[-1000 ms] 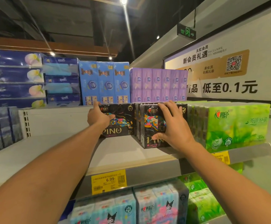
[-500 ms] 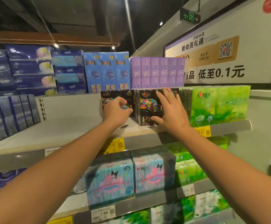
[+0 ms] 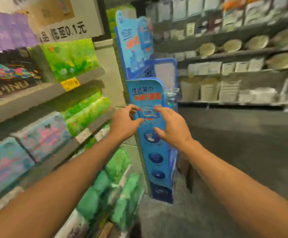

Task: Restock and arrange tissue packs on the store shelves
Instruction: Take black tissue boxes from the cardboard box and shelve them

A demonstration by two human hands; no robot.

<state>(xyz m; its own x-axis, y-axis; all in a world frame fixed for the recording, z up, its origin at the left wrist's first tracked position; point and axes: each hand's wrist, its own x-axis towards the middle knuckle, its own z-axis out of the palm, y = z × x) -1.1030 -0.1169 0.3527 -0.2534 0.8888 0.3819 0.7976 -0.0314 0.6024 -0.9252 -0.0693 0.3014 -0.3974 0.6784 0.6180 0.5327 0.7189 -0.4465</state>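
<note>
Both my arms reach forward into the aisle, and the whole view is blurred. My left hand [image 3: 125,122] and right hand [image 3: 171,127] hang in the air side by side, fingers loosely curled and spread, holding nothing. They are in front of a tall blue display stand [image 3: 150,93] with red lettering and round dark blue marks down its front; I cannot tell whether either hand touches it.

The tissue packs sit on the store shelves [image 3: 36,98] to my left. On the upper shelf, a black tissue pack [image 3: 9,74] with a colourful pattern stands at far left, with a bright green tissue pack [image 3: 69,57] just beside it on the right, above a yellow price tag [image 3: 70,83]. Purple packs [image 3: 5,30] stand above. On the shelf below are pink-and-blue packs [image 3: 42,136] and more green packs [image 3: 86,112]. Far right, another shelf unit holds pale goods, too blurred to name.
</note>
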